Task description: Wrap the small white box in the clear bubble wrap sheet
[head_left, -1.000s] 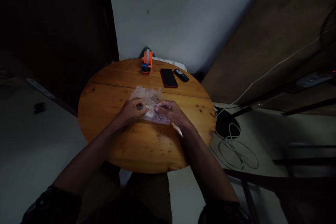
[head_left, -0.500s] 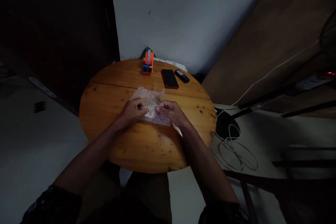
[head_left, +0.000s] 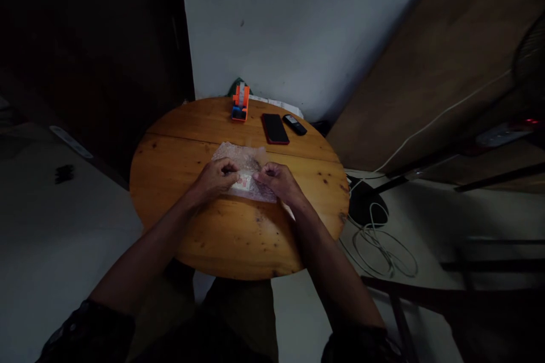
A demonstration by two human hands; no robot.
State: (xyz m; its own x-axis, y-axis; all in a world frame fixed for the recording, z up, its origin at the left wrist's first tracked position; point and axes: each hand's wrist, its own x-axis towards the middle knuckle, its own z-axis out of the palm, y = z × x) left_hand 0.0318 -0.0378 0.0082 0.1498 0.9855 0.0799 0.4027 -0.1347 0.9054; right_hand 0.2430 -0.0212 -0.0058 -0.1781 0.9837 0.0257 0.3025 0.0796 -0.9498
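The person is sitting at a round wooden table (head_left: 230,238) and is working with both hands on a sheet of bubble wrap (head_left: 238,153), which is lying flat a little beyond the table's middle. The left hand (head_left: 215,177) is resting on the near left part of the sheet with its fingers curled in, and the right hand (head_left: 279,181) is pressing on the near right part, thumb and forefinger pinched together. Both hands are gripping the wrap itself. Between the two sets of fingertips a small pale object (head_left: 243,181) with a pinkish tinge is showing through or under the plastic. It is too small and dim to tell what it is, or whether the fingers are touching it directly. The far half of the sheet is lying free, spreading out past the knuckles toward the back of the table. Well apart from the hands, along the far edge, three things are sitting in a loose row: an orange tape dispenser (head_left: 239,105) on the left, a dark phone (head_left: 275,127) face up beside it, and a small black remote (head_left: 294,124) just right of the phone. On the floor to the right of the table a white cable (head_left: 383,244) is lying in loose coils.
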